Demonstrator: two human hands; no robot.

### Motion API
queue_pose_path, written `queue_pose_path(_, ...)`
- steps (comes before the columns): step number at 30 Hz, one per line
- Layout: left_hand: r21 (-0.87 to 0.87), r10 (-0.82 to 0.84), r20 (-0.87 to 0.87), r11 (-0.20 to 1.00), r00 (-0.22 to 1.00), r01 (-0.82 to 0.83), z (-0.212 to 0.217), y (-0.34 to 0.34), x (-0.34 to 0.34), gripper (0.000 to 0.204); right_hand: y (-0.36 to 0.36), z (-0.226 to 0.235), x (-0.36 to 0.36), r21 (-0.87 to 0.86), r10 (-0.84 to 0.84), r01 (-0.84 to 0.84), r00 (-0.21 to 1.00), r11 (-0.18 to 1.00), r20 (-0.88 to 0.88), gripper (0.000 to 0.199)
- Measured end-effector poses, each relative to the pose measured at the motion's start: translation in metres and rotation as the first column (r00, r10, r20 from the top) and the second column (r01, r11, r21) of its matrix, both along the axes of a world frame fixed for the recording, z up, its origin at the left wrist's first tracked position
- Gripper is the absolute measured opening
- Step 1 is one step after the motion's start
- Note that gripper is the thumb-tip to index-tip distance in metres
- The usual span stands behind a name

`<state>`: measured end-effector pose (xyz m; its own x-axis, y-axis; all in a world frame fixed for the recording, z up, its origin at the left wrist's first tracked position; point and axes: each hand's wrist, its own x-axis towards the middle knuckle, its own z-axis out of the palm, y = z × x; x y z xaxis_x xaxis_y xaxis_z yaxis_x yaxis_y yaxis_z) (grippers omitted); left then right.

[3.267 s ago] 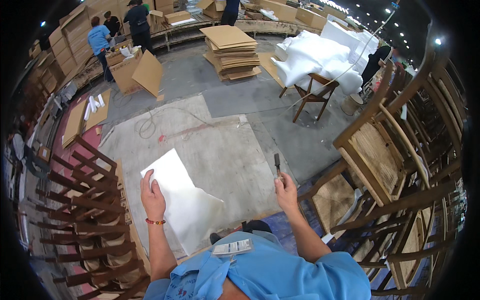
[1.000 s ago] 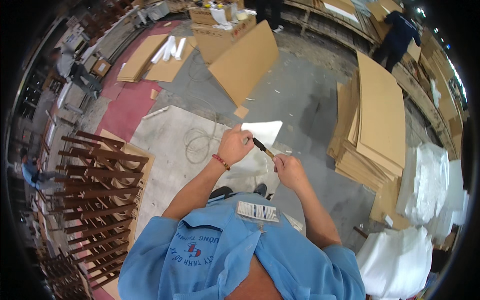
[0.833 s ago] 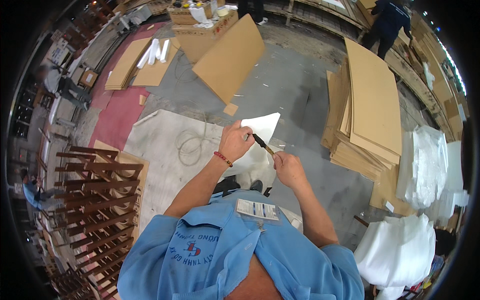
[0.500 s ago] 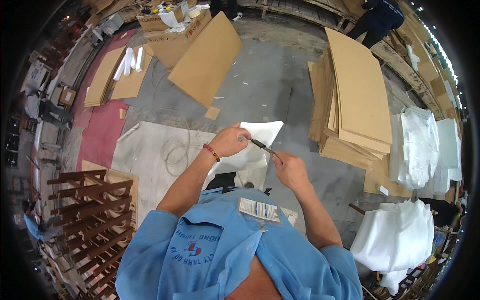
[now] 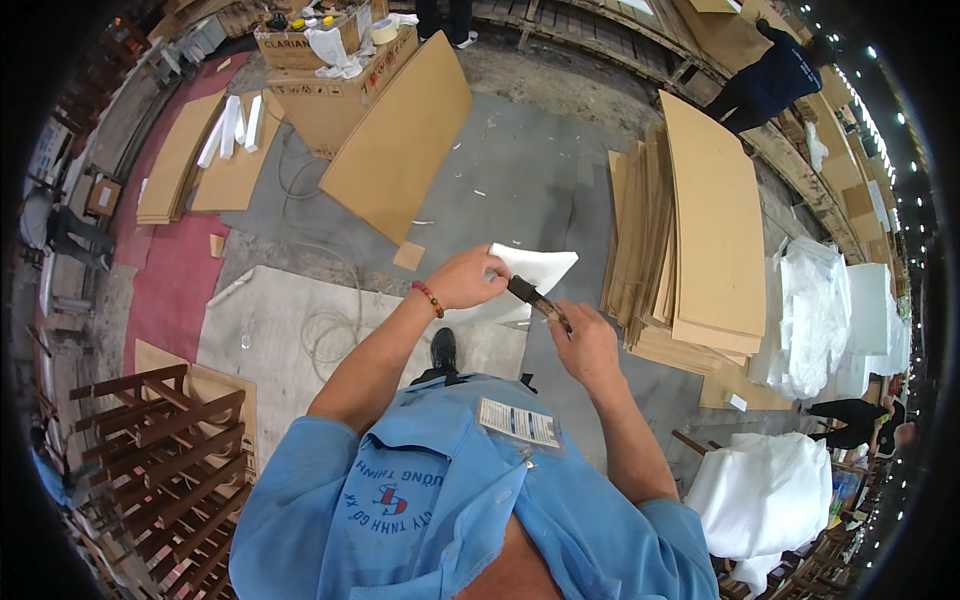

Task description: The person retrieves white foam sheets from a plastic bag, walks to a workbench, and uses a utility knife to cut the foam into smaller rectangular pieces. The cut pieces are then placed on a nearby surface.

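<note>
My left hand (image 5: 468, 279), with a beaded bracelet at the wrist, pinches the near-left part of a white foam sheet (image 5: 541, 266). The sheet hangs in front of my body, its upper edge folded over. My right hand (image 5: 588, 345) is closed around a slim hand tool (image 5: 541, 304) with a dark front end and a brownish, metal-looking handle; its exact kind I cannot tell. The tool's front end lies over the foam, close by my left fingertips. Whether it touches them cannot be made out.
A stack of cardboard sheets (image 5: 715, 230) stands to the right, with white foam bundles (image 5: 815, 320) beyond. Left are dark wooden frames (image 5: 170, 430). A cardboard panel (image 5: 405, 140) leans on boxes ahead. A loose cord (image 5: 335, 340) lies on the floor mat. People stand farther off.
The tool has turned, showing its broader side, and its front end stays by my left fingers. My right hand has shifted slightly lower and right. My view has swung a little; a shoe now shows.
</note>
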<state>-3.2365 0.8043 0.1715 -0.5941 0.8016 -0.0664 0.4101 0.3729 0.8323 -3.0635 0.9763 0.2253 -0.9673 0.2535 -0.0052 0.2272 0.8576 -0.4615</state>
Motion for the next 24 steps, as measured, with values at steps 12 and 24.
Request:
queue_pose_path(12,-0.179,-0.109,-0.003,0.978,0.994,0.107,-0.006,0.039,-0.024,0.028,0.041,-0.034,-0.011,0.073,0.122,-0.114,0.985,0.991,-0.124,0.024)
queue_pose_path(24,-0.196,-0.205,0.120,0.954,0.971,0.226,-0.020,0.122,-0.003,0.026,0.078,-0.028,0.038,0.106,-0.063,0.060,0.998,0.993,0.025,0.016)
